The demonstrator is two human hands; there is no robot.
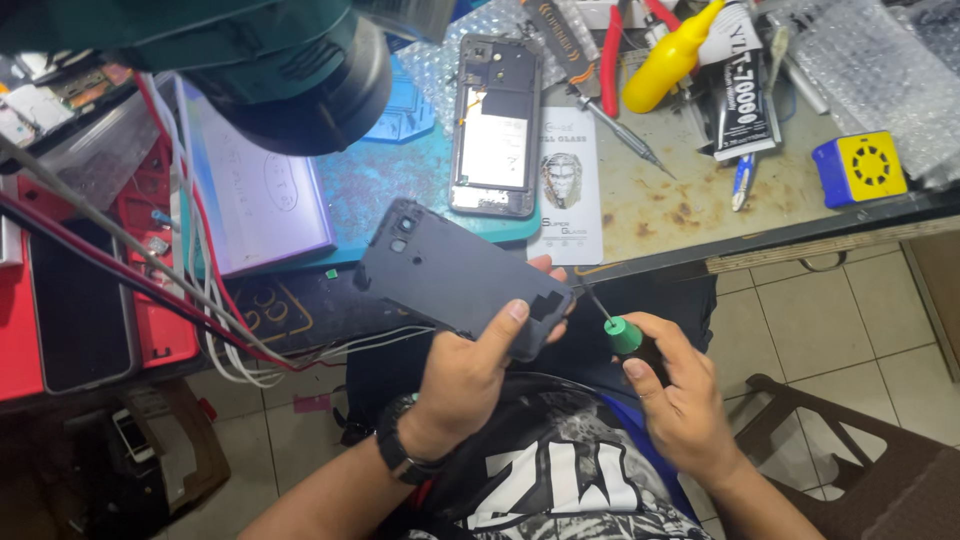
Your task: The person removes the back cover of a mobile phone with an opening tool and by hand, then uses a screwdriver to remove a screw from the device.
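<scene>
Two hands are seen low in the frame, over the lap and just off the bench (690,215) edge. A dark grey phone back cover (455,278) is gripped by the left hand (468,375), thumb laid across its lower corner, fingers curled underneath. It's matte, plain, tilted up to the left, with a raised camera block and little lens holes at the top end. A small screwdriver with a green cap (622,333) is pinched by the right hand (678,390), its thin shaft pointed at the cover's lower right corner; whether the tip is actually touching can't be told. Further out on the bench, an opened phone body (496,125) is laid on a teal mat (385,180), beside a white screen protector packet (566,185) and a yellow bottle (668,60).
</scene>
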